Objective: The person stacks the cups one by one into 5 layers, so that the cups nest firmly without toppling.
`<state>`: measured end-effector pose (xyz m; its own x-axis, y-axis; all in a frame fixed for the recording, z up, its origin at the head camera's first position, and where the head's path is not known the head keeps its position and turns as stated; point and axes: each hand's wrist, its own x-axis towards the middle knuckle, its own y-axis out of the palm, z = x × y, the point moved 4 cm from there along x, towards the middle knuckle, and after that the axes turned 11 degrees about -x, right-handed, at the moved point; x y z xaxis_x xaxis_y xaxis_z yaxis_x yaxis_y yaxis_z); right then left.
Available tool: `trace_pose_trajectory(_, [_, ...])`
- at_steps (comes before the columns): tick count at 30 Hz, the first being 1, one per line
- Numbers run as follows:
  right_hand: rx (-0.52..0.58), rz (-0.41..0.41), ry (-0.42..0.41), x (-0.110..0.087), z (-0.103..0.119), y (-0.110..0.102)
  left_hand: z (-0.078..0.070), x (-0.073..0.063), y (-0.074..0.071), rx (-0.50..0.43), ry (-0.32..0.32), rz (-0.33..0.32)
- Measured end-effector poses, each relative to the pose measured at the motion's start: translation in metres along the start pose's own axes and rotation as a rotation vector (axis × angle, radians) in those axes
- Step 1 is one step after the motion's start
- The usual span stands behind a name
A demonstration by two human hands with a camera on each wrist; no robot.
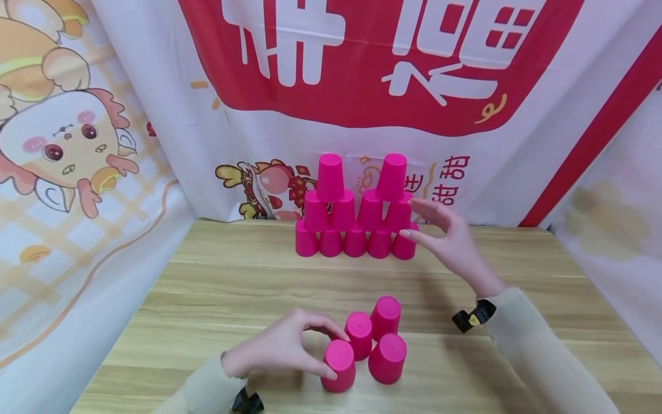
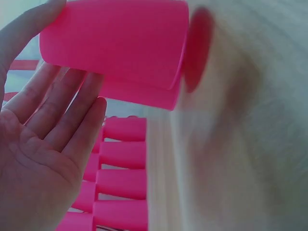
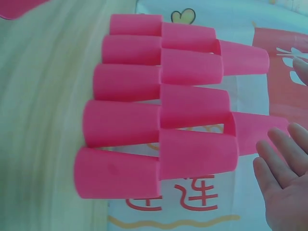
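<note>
A stack of upside-down pink cups [image 1: 354,242] stands at the back of the table, two cups on its top level. My right hand [image 1: 452,241] is at the stack's right side, thumb and fingers spread beside the middle level. In the right wrist view, the right fingers [image 3: 284,161] overlap one top cup [image 3: 252,132] and hold nothing. Near the front, my left hand [image 1: 281,348] pinches an upside-down pink cup [image 1: 338,368] between thumb and fingers. Three more cups stand close to it: one behind [image 1: 358,333], one farther back [image 1: 385,316] and one to the right [image 1: 388,359].
The wooden table [image 1: 233,276] runs back to a white printed cloth [image 1: 176,132] with a large red patch, right behind the stack. Another patterned cloth [image 1: 129,241] hangs along the left side. Dark straps [image 1: 476,316] sit at the wrists.
</note>
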<state>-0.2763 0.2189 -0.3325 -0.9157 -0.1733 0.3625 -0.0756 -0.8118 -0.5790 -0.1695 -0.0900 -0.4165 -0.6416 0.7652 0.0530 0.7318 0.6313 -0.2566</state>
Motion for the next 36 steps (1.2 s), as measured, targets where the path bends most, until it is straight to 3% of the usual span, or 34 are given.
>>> trace_pose_trajectory(6, [0.004,0.04,0.035,-0.015,-0.008,0.009,-0.015,-0.001,-0.015,0.013,0.03,-0.015])
trace_pose_trajectory(13, [-0.029,0.12,0.051,-0.036,-0.015,0.021,-0.037,-0.001,-0.044,0.081,0.077,-0.158])
trace_pose_trajectory(17, [-0.022,0.19,0.069,-0.05,-0.018,0.03,-0.045,0.002,-0.055,0.102,0.064,-0.223])
trace_pose_trajectory(22, [0.012,0.265,0.098,-0.066,-0.019,0.041,-0.051,0.009,-0.064,0.119,0.064,-0.27])
trace_pose_trajectory(36, [0.1,0.427,0.134,-0.09,-0.026,0.063,-0.071,0.04,-0.076,0.181,0.182,-0.334])
